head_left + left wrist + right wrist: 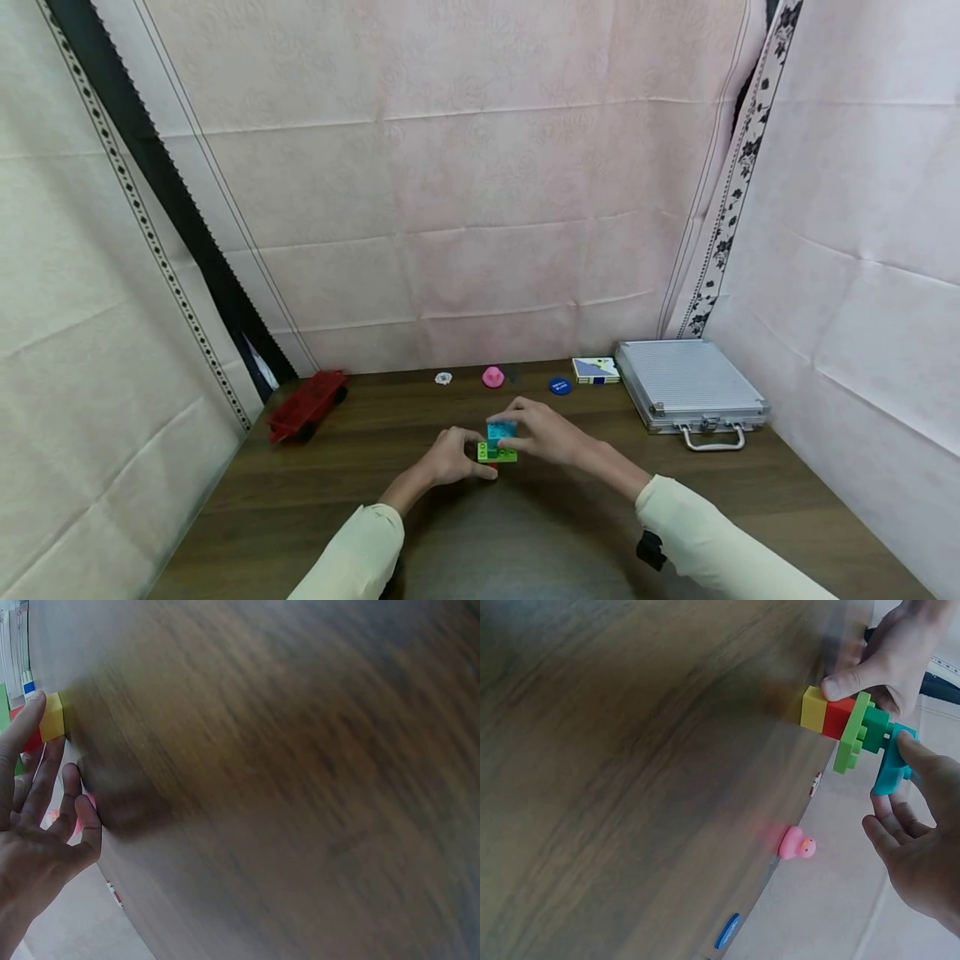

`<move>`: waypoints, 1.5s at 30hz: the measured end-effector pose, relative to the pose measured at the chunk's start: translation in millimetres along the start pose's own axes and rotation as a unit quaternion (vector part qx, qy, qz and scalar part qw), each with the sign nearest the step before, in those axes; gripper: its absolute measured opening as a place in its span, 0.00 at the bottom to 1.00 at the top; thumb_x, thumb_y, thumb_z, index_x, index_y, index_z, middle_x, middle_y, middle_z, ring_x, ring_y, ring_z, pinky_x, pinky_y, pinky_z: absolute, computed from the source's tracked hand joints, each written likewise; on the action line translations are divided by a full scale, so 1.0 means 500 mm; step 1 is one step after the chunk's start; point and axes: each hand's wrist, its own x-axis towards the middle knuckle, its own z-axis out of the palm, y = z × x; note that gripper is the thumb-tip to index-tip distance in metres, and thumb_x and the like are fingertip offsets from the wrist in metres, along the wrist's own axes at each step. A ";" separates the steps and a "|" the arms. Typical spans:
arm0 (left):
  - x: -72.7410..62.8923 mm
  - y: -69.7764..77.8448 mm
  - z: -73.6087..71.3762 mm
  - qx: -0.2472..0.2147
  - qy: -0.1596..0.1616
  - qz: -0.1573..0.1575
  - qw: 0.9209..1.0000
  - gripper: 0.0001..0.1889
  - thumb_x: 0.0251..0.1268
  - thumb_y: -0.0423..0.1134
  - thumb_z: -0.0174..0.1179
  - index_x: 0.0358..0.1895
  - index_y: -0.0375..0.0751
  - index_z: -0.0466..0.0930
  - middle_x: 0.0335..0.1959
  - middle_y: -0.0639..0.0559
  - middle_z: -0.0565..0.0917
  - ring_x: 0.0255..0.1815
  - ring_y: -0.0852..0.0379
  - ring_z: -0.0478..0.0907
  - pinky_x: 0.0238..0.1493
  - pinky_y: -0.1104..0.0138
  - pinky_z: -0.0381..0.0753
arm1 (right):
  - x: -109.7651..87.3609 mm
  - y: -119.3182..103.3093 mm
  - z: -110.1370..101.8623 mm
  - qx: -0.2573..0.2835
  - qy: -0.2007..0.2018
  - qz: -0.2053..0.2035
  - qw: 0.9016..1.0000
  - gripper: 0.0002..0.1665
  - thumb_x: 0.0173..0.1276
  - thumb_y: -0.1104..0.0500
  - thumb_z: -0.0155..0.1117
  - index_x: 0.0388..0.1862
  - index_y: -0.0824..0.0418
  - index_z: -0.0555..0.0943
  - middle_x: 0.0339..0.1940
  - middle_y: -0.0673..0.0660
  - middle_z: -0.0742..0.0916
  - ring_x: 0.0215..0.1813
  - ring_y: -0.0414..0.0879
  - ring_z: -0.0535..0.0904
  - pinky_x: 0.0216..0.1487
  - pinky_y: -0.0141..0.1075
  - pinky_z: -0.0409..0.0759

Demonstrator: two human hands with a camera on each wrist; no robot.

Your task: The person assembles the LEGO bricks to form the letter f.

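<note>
A small tower of toy building blocks stands between the two hands. From the bottom it has a yellow block (pixel 813 709), a red block (pixel 838 717), a wide light green block (pixel 849 742) and a dark green block (pixel 874 729). At the top is a curved blue block (pixel 891 766), right at the dark green one, whose studs show beside it. My left hand (pixel 450 457) pinches the lower blocks, its thumb on the red and yellow ones. The blue block is held between the thumb and fingers of my right hand (pixel 546 432).
Behind the hands lie a pink rubber duck (pixel 492 377), a white piece (pixel 443 378), a blue disc (pixel 560 386) and a small patterned box (pixel 596 371). A silver case (pixel 690 383) is at the right, a red toy car (pixel 309 406) at the left. White cloth (pixel 480 192) hangs around the table.
</note>
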 end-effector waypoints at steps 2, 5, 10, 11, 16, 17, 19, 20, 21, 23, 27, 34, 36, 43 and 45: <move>-0.001 0.001 0.001 0.001 0.001 0.001 1.000 0.25 0.56 0.44 0.80 0.55 0.37 0.85 0.40 0.55 0.86 0.37 0.59 0.80 0.38 0.65 0.82 | -0.001 -0.001 0.001 0.003 -0.005 0.002 1.000 0.24 0.74 0.56 0.70 0.67 0.56 0.83 0.52 0.51 0.82 0.48 0.44 0.78 0.49 0.43 0.85; -0.002 0.003 0.002 0.001 0.002 0.003 1.000 0.25 0.56 0.44 0.80 0.54 0.36 0.86 0.40 0.54 0.86 0.38 0.59 0.80 0.38 0.65 0.82 | -0.002 -0.005 0.001 0.003 -0.011 0.002 1.000 0.23 0.74 0.56 0.69 0.67 0.57 0.83 0.52 0.51 0.82 0.48 0.44 0.78 0.48 0.39 0.84; -0.003 0.006 0.002 -0.002 0.002 0.005 1.000 0.24 0.56 0.44 0.80 0.53 0.37 0.86 0.39 0.54 0.86 0.37 0.58 0.79 0.36 0.65 0.82 | -0.003 -0.012 0.001 0.003 -0.012 0.001 1.000 0.23 0.74 0.56 0.70 0.66 0.56 0.83 0.50 0.51 0.81 0.48 0.48 0.78 0.46 0.36 0.83; -0.003 0.006 0.002 -0.002 0.002 0.004 1.000 0.23 0.56 0.44 0.80 0.53 0.38 0.86 0.39 0.54 0.86 0.37 0.58 0.79 0.37 0.65 0.81 | -0.003 -0.012 0.001 0.002 -0.012 0.002 1.000 0.23 0.74 0.56 0.70 0.66 0.57 0.83 0.50 0.51 0.81 0.48 0.48 0.79 0.46 0.36 0.83; -0.003 0.004 0.002 0.000 0.001 -0.001 1.000 0.24 0.56 0.45 0.80 0.54 0.38 0.86 0.39 0.55 0.86 0.38 0.59 0.79 0.39 0.65 0.82 | -0.006 -0.012 0.006 -0.006 -0.010 0.007 1.000 0.23 0.74 0.55 0.69 0.66 0.58 0.83 0.51 0.52 0.81 0.48 0.47 0.78 0.46 0.32 0.80; -0.003 0.004 0.002 0.001 0.001 0.000 1.000 0.25 0.56 0.44 0.80 0.54 0.37 0.86 0.40 0.55 0.86 0.38 0.59 0.79 0.39 0.65 0.82 | -0.006 -0.011 0.008 -0.007 -0.010 0.009 1.000 0.23 0.75 0.55 0.69 0.66 0.59 0.83 0.51 0.52 0.81 0.48 0.47 0.78 0.46 0.32 0.80; -0.003 0.005 0.002 0.003 0.001 -0.003 1.000 0.25 0.56 0.45 0.80 0.55 0.37 0.86 0.40 0.55 0.86 0.38 0.59 0.80 0.39 0.65 0.82 | -0.007 -0.010 0.010 -0.008 -0.009 0.013 1.000 0.24 0.75 0.55 0.69 0.67 0.58 0.83 0.52 0.52 0.81 0.48 0.47 0.78 0.46 0.32 0.80; -0.003 0.006 0.001 0.002 0.001 -0.002 1.000 0.25 0.56 0.44 0.80 0.55 0.37 0.86 0.40 0.54 0.86 0.38 0.59 0.80 0.39 0.65 0.82 | -0.008 -0.010 0.010 -0.009 -0.009 0.016 1.000 0.24 0.75 0.54 0.69 0.67 0.58 0.83 0.52 0.52 0.81 0.49 0.47 0.78 0.47 0.32 0.80; -0.003 0.007 0.001 0.002 0.000 -0.002 1.000 0.26 0.56 0.45 0.80 0.55 0.36 0.85 0.40 0.54 0.86 0.38 0.59 0.80 0.39 0.65 0.82 | -0.008 -0.010 0.011 -0.011 -0.009 0.020 1.000 0.24 0.75 0.54 0.69 0.67 0.57 0.82 0.53 0.52 0.81 0.49 0.47 0.79 0.47 0.32 0.80; -0.002 0.008 0.000 0.000 -0.001 -0.002 1.000 0.26 0.57 0.44 0.80 0.56 0.36 0.85 0.41 0.54 0.86 0.39 0.58 0.80 0.39 0.64 0.83 | -0.010 -0.011 0.011 -0.013 -0.007 0.024 1.000 0.24 0.75 0.54 0.69 0.68 0.57 0.82 0.53 0.52 0.81 0.49 0.47 0.79 0.47 0.32 0.81; -0.002 0.010 -0.002 0.000 -0.006 -0.007 1.000 0.26 0.57 0.44 0.80 0.56 0.35 0.85 0.41 0.53 0.86 0.38 0.58 0.80 0.40 0.64 0.83 | -0.011 -0.012 0.014 -0.028 -0.006 0.030 0.999 0.25 0.75 0.52 0.69 0.68 0.54 0.82 0.54 0.52 0.80 0.48 0.45 0.79 0.47 0.31 0.81; -0.001 0.006 0.002 -0.001 -0.004 -0.004 1.000 0.26 0.57 0.44 0.80 0.57 0.35 0.84 0.41 0.52 0.86 0.37 0.58 0.80 0.38 0.64 0.83 | -0.020 -0.009 0.027 -0.039 0.020 0.031 0.999 0.25 0.76 0.51 0.67 0.70 0.51 0.81 0.55 0.51 0.79 0.49 0.43 0.78 0.47 0.31 0.81; -0.001 0.008 0.003 0.002 -0.002 -0.001 1.000 0.26 0.58 0.44 0.79 0.56 0.35 0.84 0.41 0.52 0.85 0.37 0.57 0.80 0.38 0.63 0.83 | -0.025 -0.006 0.030 -0.027 0.031 0.033 0.999 0.27 0.76 0.52 0.68 0.71 0.50 0.79 0.56 0.51 0.79 0.50 0.42 0.78 0.48 0.32 0.81; -0.007 0.011 0.006 0.013 0.010 0.011 1.000 0.25 0.57 0.43 0.80 0.55 0.35 0.84 0.42 0.51 0.85 0.38 0.57 0.79 0.40 0.62 0.82 | -0.047 0.019 0.043 0.037 0.043 0.046 0.997 0.28 0.76 0.57 0.68 0.71 0.53 0.72 0.62 0.50 0.79 0.61 0.46 0.80 0.60 0.43 0.81; -0.008 0.011 0.007 0.017 0.014 0.014 1.000 0.25 0.57 0.43 0.80 0.55 0.34 0.84 0.41 0.51 0.85 0.37 0.57 0.79 0.39 0.63 0.82 | -0.051 0.027 0.047 0.064 0.039 0.050 0.996 0.26 0.77 0.58 0.66 0.69 0.51 0.71 0.61 0.49 0.80 0.62 0.45 0.80 0.60 0.42 0.81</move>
